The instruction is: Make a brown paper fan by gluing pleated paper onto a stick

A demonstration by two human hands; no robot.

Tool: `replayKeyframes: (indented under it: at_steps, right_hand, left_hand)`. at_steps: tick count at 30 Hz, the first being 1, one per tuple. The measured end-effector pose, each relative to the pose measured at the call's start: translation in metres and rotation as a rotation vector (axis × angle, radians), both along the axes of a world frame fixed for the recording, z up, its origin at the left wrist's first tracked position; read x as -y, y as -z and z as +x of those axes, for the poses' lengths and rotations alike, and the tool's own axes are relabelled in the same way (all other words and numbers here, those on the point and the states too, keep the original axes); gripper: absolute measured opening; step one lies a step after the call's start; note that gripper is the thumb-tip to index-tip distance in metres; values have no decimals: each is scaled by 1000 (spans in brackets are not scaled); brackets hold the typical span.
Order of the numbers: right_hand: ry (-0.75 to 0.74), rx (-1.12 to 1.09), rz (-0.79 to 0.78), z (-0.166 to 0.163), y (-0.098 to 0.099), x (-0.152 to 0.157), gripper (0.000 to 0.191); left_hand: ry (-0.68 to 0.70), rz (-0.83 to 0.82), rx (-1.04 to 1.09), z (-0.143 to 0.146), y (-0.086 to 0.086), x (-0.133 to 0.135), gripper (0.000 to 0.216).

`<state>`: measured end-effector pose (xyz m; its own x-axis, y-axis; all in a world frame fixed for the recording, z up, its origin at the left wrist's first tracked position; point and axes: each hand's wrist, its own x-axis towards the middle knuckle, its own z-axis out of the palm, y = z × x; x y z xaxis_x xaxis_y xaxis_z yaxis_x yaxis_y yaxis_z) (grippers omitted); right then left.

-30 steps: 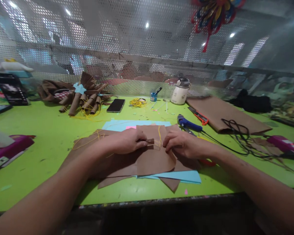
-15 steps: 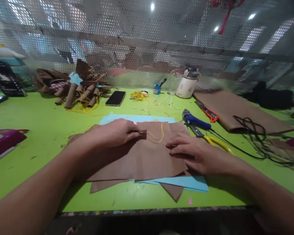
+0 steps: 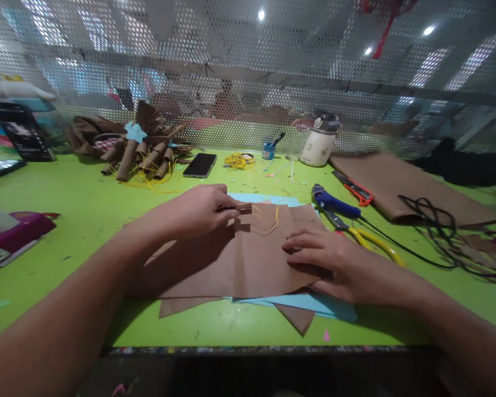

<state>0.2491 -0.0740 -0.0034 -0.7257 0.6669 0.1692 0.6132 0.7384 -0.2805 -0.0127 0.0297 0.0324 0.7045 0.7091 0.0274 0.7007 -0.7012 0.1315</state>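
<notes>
My left hand pinches a small folded piece of brown paper, raised a little above the sheets; most of it is hidden by the fingers. Thin yellow string trails near its end over the brown paper sheet. On the right part of that sheet my right hand lies with fingers spread and holds nothing. Light blue paper and more brown paper show beneath the top sheet.
Right of the sheets lie a blue glue gun, yellow-handled scissors, a red cutter knife and folded brown paper. Behind are a phone, yellow string, a bottle and brown paper rolls.
My left hand has lifted the folded brown paper piece slightly off the sheet. My right hand stays in place on the sheet. The whole view has shifted a little.
</notes>
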Motion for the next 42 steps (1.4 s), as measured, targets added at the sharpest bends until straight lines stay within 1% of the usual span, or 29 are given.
replayKeyframes:
  at_steps: [3,8,12,16,19,22,25,28,31,33,36,39,42]
  right_hand:
    - [-10,-3,21,-2,3,-1,25]
    - [-7,-48,65,-6,12,-5,31]
    - [-4,-115,76,-10,17,-5,25]
    - [-63,-223,97,-12,21,-5,22]
    - [-84,-253,70,-13,21,-4,28]
    - [-60,-250,35,-11,18,-5,30]
    - [-34,-245,107,-8,16,-10,28]
    - [-90,-265,232,-7,19,-15,26]
    - [-154,-275,297,-12,24,-14,19]
    - [-157,-233,323,-16,26,-10,17]
    - [-140,-182,343,-20,27,-7,19]
    - [-132,-189,340,-20,28,-7,20]
    - [-121,-205,308,-20,28,-7,20]
  left_hand:
    - [-2,-29,6,0,1,-2,36]
    - [-2,-91,102,-1,9,-6,34]
    - [-34,-177,121,-1,13,-7,36]
    - [-63,-194,167,1,14,-6,39]
    - [-88,-208,214,3,15,-8,40]
    - [-119,-194,248,3,20,-12,38]
    - [-123,-174,289,5,27,-15,37]
    - [-108,-185,342,10,31,-13,37]
    - [-104,-207,387,14,33,-9,38]
    - [-104,-193,399,15,33,-7,39]
    - [-107,-166,403,14,34,-7,39]
    - [-94,-176,409,13,35,-9,39]
    - [-81,-190,402,12,33,-8,38]
